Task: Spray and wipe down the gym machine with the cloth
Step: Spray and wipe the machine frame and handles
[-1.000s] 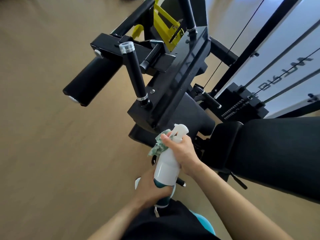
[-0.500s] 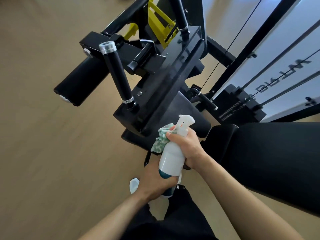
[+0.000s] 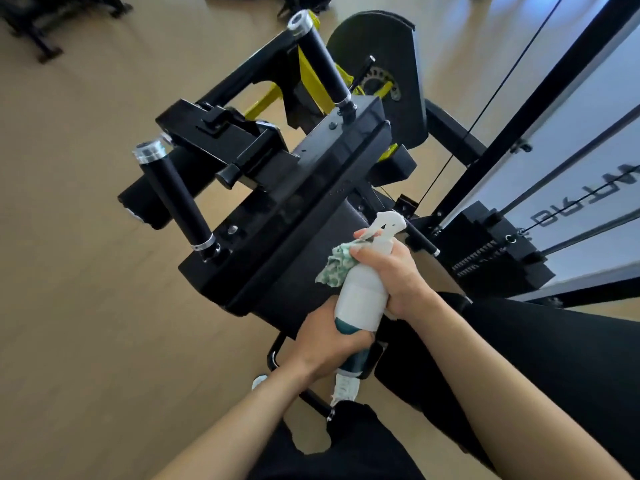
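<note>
Compared with half a second ago, the view sits higher and wider. More of the gym machine (image 3: 304, 188) shows: a second, far handle (image 3: 322, 60) with a chrome cap, the black cam wheel (image 3: 391, 64) behind it and more of the yellow bracket (image 3: 311, 81). The near handle (image 3: 173, 195) and the roller pad (image 3: 145, 206) have slid toward the middle of the frame. The hands and what they hold keep the same arrangement as before, now a little right of centre, in front of the machine's dark pad and flat black beam. The right hand (image 3: 391, 271) wraps its fingers around the neck of the white spray bottle (image 3: 362, 296), with the index fingertip (image 3: 360, 233) laid on the trigger. It also bunches the green-and-white cloth (image 3: 334, 268) between its fingers and the bottle, so the cloth sticks out to the left of the bottle's shoulder. The left hand (image 3: 329, 341) curls around the bottle's lower part at the teal band, gripping it from below. The bottle stands roughly upright, held off any surface over the person's dark trousers and white shoe (image 3: 344, 388). To the right lie a black seat pad (image 3: 554, 358) and the weight stack (image 3: 491, 244) with its cables, all on the tan floor (image 3: 86, 306).
</note>
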A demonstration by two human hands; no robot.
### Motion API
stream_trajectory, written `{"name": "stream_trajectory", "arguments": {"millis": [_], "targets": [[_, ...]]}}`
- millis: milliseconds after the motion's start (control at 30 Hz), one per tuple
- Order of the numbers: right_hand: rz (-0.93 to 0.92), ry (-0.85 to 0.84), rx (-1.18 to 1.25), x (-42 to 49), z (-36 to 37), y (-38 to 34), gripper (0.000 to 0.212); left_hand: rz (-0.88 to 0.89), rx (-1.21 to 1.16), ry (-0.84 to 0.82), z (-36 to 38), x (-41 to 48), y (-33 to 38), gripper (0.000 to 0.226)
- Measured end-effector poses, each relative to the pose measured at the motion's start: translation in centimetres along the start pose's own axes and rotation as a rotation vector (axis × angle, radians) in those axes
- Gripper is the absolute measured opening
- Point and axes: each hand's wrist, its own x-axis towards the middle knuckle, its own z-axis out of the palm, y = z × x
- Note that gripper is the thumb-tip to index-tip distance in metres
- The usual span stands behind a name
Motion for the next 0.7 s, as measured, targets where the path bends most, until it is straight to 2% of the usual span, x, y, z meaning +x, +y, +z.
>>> {"name": "stream_trajectory", "arguments": {"millis": [100, 333, 467, 600, 700], "targets": [[-0.009, 0.019, 0.011, 1.2, -1.2, -1.5, 0.037, -0.002, 0.040, -0.008, 0.3, 1.7, 2.0, 0.057], [0.040, 0.106, 0.034, 3.7, -3.0, -4.3, 0.010, 0.003, 0.098, -0.038, 0.3, 4.6, 5.7, 0.065], [0.008, 0.057, 0.052, 3.9, -3.5, -4.9, 0.022, -0.003, 0.074, -0.049, 0.8, 5.0, 5.9, 0.064], [0.012, 0.073, -0.005, 3.1, -3.7, -4.4, 0.010, -0.007, 0.076, -0.084, 1.0, 4.5, 5.3, 0.064], [0.016, 0.087, -0.062, 2.6, -3.5, -3.5, 0.019, -0.001, 0.045, -0.090, 1.3, 3.7, 4.4, 0.067]]}}
